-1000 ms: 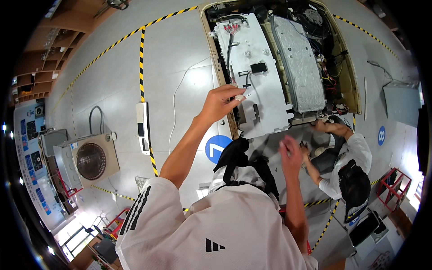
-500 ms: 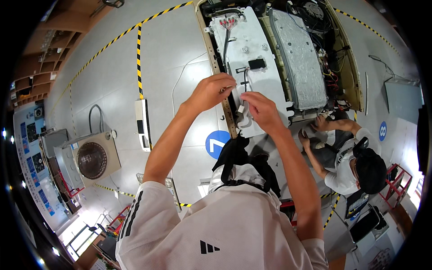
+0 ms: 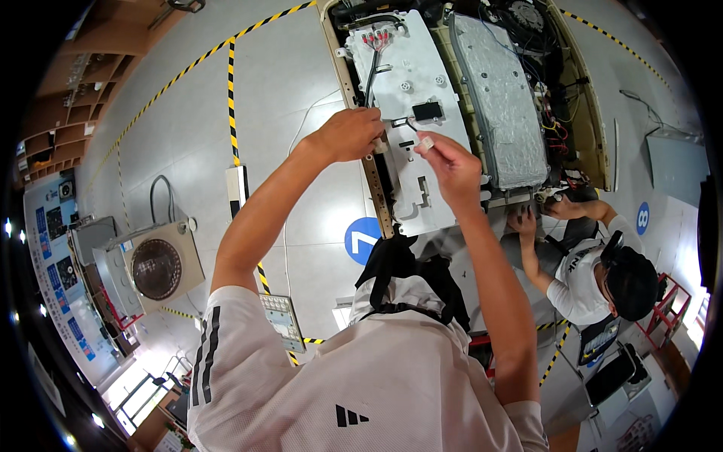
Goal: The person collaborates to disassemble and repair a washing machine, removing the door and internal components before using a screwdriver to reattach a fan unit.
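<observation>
A long white panel [image 3: 410, 181] lies on the opened beige appliance housing [image 3: 373, 197], below a cluster of red terminals [image 3: 375, 36]. My right hand [image 3: 458, 172], over the panel's right side, pinches a small white connector [image 3: 427, 143] on a short dark lead. That lead runs from near a black rectangular module [image 3: 427, 111]. At the panel's left edge my left hand [image 3: 348, 135] has its fingers closed; a small whitish piece [image 3: 379, 148] shows beneath them. A black cable [image 3: 370, 79] comes down from the terminals to that hand. What its fingertips grip is hidden.
Right of the panel sits a foil-like silver cover [image 3: 501, 98], with wires [image 3: 556, 139] beyond it. A co-worker [image 3: 595, 275] crouches at the lower right, hands at the housing's near end. An outdoor fan unit [image 3: 158, 267] stands at left.
My right hand has moved up the panel and now holds the white connector, which hung lower down before. My left hand has shifted slightly left, along the panel's edge.
</observation>
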The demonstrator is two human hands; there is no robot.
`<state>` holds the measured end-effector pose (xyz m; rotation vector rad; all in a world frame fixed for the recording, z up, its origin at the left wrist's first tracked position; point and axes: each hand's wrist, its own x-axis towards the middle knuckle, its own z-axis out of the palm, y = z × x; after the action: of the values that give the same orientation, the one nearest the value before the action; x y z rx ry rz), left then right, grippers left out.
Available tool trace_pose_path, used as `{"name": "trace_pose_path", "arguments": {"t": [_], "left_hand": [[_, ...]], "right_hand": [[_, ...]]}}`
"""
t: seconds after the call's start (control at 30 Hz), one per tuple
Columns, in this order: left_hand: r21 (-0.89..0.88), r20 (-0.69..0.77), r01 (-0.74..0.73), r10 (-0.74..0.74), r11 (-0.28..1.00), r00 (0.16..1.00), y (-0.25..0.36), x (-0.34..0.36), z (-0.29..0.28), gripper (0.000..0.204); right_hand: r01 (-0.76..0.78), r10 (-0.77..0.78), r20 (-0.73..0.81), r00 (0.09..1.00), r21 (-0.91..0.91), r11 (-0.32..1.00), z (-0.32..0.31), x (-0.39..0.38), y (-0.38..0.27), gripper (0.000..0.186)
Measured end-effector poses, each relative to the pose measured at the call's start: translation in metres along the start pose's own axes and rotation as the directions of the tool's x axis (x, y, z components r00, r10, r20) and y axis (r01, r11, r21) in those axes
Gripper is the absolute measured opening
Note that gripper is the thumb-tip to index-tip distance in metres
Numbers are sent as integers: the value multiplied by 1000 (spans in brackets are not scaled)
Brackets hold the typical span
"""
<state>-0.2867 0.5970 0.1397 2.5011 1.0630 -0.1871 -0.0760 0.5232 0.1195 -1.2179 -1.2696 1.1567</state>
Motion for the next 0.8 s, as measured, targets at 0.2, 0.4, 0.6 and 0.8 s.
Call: {"name": "trace_pose_path", "arguments": {"t": [0.2,0.4,0.6,0.8], "left_hand": [[-326,202,170,-107,930,973,-3,13,-26,18],[-937,2,85,-239,338,971,-13,10,-4,25],[-991,-74,-40,-271,128,960,-14,12,15,28],[-984,-118,-79,-246,161,962,-12,9,14,28]], "right_hand": [[-142,130,63,990,261,955,-11,17,-8,23],[-146,157,2,988,382,912,-10,27,-8,28],[-84,68,64,996,282,956,-8,25,-10,29],[-44,22,125,992,181,983,-8,24,-9,22]]}}
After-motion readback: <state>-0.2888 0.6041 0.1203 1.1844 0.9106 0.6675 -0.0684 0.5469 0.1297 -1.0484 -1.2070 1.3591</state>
